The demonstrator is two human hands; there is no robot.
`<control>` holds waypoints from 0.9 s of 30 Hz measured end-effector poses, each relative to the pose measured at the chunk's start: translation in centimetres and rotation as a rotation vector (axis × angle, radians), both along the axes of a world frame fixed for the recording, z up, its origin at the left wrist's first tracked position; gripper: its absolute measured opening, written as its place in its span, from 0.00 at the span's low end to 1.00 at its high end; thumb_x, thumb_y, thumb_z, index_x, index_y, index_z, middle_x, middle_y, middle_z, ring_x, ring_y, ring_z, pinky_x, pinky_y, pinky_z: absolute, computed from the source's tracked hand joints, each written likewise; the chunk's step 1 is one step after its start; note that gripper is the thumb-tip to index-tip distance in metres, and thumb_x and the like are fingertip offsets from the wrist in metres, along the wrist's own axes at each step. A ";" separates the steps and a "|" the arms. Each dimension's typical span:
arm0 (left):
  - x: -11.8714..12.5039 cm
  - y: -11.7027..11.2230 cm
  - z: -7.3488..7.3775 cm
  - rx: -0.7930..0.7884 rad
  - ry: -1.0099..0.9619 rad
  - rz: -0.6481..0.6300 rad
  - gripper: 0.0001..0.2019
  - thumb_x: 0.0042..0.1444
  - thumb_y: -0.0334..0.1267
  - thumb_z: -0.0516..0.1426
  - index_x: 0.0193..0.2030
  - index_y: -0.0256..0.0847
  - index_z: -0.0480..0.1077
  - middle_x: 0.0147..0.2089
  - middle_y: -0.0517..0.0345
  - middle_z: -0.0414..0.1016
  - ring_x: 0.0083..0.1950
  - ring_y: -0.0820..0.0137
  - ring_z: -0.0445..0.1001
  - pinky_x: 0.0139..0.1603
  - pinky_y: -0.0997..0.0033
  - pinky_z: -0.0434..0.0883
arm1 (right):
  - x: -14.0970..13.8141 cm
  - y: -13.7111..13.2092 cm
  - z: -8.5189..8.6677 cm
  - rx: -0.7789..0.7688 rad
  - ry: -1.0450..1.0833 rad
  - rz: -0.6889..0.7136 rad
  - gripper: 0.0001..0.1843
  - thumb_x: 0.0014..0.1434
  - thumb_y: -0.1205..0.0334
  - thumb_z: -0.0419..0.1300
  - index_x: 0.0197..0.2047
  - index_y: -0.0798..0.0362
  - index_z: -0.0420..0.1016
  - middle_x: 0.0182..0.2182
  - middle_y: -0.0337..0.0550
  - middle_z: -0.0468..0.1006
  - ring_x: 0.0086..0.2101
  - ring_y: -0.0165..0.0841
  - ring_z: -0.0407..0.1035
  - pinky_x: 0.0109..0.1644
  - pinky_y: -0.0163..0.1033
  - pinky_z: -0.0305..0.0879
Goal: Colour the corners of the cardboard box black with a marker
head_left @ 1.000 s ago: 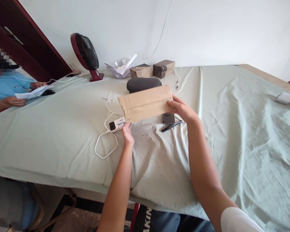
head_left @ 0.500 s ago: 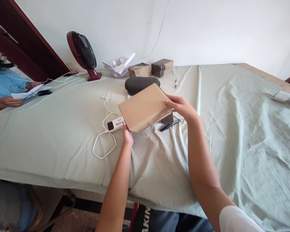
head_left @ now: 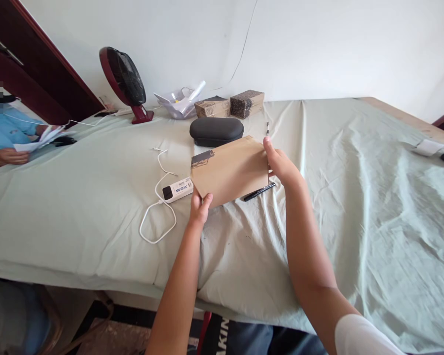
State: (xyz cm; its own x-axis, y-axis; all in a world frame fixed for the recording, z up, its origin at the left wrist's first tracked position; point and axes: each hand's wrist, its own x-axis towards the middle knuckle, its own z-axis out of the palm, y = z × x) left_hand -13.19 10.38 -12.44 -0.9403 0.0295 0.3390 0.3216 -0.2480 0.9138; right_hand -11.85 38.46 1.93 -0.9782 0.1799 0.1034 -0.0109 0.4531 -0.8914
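Grip from two sides: left hand (head_left: 201, 207) pinches the brown paper bag (head_left: 231, 170) at its lower corner, right hand (head_left: 281, 165) clasps the right edge, spreading it flat above the worktop (head_left: 96, 197).

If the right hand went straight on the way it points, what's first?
Past the brown envelope it grips, the right hand likely meets the small pen lying beyond; depth unclear.

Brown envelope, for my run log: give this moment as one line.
left hand: pinches brown envelope lower corner | right hand: holds its right edge | black pen nearby
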 end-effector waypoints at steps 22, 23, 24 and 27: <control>-0.4 -0.2 -0.1 -0.187 0.172 -0.062 0.43 0.54 0.49 0.72 0.75 0.48 0.66 0.74 0.44 0.70 0.82 0.49 0.59 0.84 0.45 0.50 | 1.7 1.4 1.0 -0.119 -0.015 -0.008 0.38 0.52 0.58 0.68 0.67 0.47 0.72 0.62 0.51 0.75 0.52 0.49 0.77 0.58 0.55 0.76; -0.5 -0.3 -0.2 -0.160 0.154 -0.059 0.44 0.51 0.50 0.74 0.74 0.46 0.68 0.74 0.43 0.70 0.82 0.48 0.58 0.84 0.46 0.50 | 1.7 1.6 0.8 -0.116 -0.022 0.021 0.41 0.50 0.61 0.68 0.68 0.47 0.71 0.62 0.52 0.74 0.52 0.49 0.77 0.58 0.55 0.76; -0.6 -0.3 -0.4 -0.128 0.130 -0.055 0.44 0.48 0.50 0.75 0.72 0.45 0.70 0.74 0.42 0.70 0.82 0.47 0.58 0.83 0.47 0.52 | 1.7 1.7 0.7 -0.109 -0.027 0.041 0.42 0.49 0.62 0.68 0.69 0.47 0.70 0.62 0.52 0.74 0.52 0.49 0.76 0.59 0.55 0.76; -0.9 -0.3 -0.9 -0.075 0.100 -0.043 0.46 0.46 0.51 0.77 0.71 0.41 0.71 0.73 0.39 0.71 0.81 0.46 0.60 0.83 0.51 0.55 | 1.8 1.4 0.8 -0.091 -0.032 0.036 0.34 0.53 0.56 0.70 0.64 0.47 0.74 0.55 0.50 0.77 0.52 0.48 0.75 0.59 0.55 0.75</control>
